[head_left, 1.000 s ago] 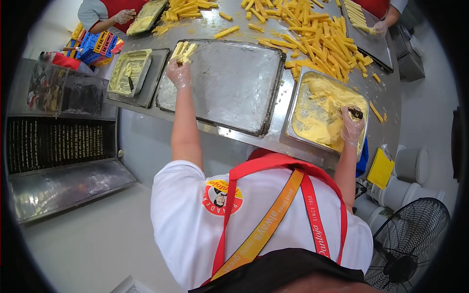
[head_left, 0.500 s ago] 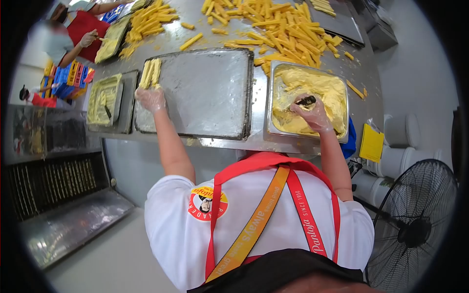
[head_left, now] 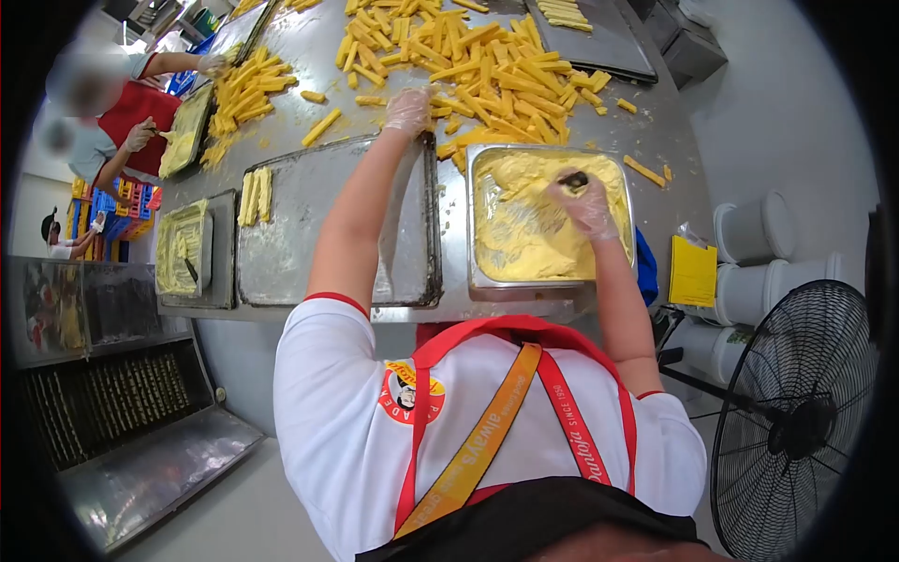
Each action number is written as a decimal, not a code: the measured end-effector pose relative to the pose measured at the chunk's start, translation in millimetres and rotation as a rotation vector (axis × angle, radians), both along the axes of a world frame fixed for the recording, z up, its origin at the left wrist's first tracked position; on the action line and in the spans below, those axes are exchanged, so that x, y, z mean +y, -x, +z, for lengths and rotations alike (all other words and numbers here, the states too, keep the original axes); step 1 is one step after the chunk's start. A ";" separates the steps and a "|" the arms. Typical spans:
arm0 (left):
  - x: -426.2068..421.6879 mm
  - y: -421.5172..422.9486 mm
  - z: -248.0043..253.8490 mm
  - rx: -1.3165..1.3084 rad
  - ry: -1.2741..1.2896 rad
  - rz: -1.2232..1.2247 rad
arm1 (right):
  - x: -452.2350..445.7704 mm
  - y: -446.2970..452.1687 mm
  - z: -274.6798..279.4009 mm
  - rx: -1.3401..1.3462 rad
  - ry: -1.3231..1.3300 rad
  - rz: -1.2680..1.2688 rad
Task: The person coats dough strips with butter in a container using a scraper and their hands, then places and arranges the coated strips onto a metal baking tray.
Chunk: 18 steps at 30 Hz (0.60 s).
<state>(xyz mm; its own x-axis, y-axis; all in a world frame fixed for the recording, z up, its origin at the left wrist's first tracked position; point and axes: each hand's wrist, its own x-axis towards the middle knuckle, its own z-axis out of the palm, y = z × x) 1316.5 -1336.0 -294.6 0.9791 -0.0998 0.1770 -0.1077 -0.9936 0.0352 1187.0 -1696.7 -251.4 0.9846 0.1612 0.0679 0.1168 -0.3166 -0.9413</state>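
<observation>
View: head camera; clock directions from the wearer.
Left hand: one, gloved [head_left: 409,112], at 12 o'clock by the near edge of the yellow sticks [head_left: 520,89]; fingertips unclear, cannot tell whether anything is gripped.
Right hand: one, gloved [head_left: 587,208], at 1 o'clock, fingers closed round a dark-handled tool [head_left: 574,179] over the cream [head_left: 524,239].
Cream pan: one, large [head_left: 471,220], set below the right hand, presumably for easy scooping.
Baking tray: one in front, 11 o'clock [head_left: 314,248]; its bare surface presumably leaves room for laying rows.
Coated sticks: apparently three, side by side [head_left: 255,197] at the tray's 10 o'clock, likely grouped to save space.
Stick heap: 12 o'clock, overlapping, uncountable; presumably placed for reach.
Small pan: one, 10 o'clock [head_left: 206,253], holding a second tool [head_left: 191,269].
</observation>
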 end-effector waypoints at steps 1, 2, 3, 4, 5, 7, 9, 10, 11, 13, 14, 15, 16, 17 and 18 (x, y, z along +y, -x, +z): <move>-6.4 -6.9 1.9 0.035 0.012 -0.002 | -8.3 -12.2 -4.0 -0.137 0.157 -0.123; -13.7 -14.4 4.7 0.067 0.025 -0.004 | -15.3 -16.3 -11.5 -0.238 0.282 -0.096; -16.7 -27.0 0.5 0.164 -0.045 -0.003 | -11.2 -11.0 -1.7 -0.336 0.408 -0.068; -16.5 -39.3 -12.7 0.131 -0.055 -0.002 | -6.1 -3.3 7.5 -0.429 0.534 -0.041; -14.6 -49.0 -31.1 0.102 -0.066 -0.001 | -0.9 5.9 14.1 -0.377 0.544 0.114; -15.6 -52.6 -38.1 0.091 -0.129 -0.007 | 4.4 16.7 29.7 -0.158 0.265 0.323; -11.5 -52.2 -35.6 0.127 -0.234 -0.013 | -2.9 9.6 18.5 0.084 0.135 0.382; -2.5 -54.7 -43.9 0.018 -0.117 -0.028 | -9.9 -3.2 10.4 0.087 0.084 0.288; 8.7 -56.6 -53.4 -0.090 0.002 -0.043 | -17.5 -11.2 4.4 -0.007 0.131 0.097; 18.8 -46.0 -48.0 -0.193 0.325 -0.041 | -23.6 -18.6 13.8 -0.349 0.429 -0.117; 25.8 -35.5 -44.7 -0.187 0.528 -0.023 | -24.8 -12.9 20.3 -0.349 0.425 0.017; 21.7 -15.6 -25.8 -0.164 0.682 -0.002 | -24.5 -3.6 28.0 -0.350 0.419 0.152; 16.8 5.1 -5.4 -0.150 0.837 0.021 | -25.2 4.3 32.9 -0.351 0.413 0.288; -0.2 39.8 34.1 -0.119 0.944 0.047 | -28.5 9.7 34.1 -0.277 0.336 0.421; -18.7 73.2 65.2 -0.086 1.050 0.076 | -33.1 7.7 34.9 -0.135 0.357 0.412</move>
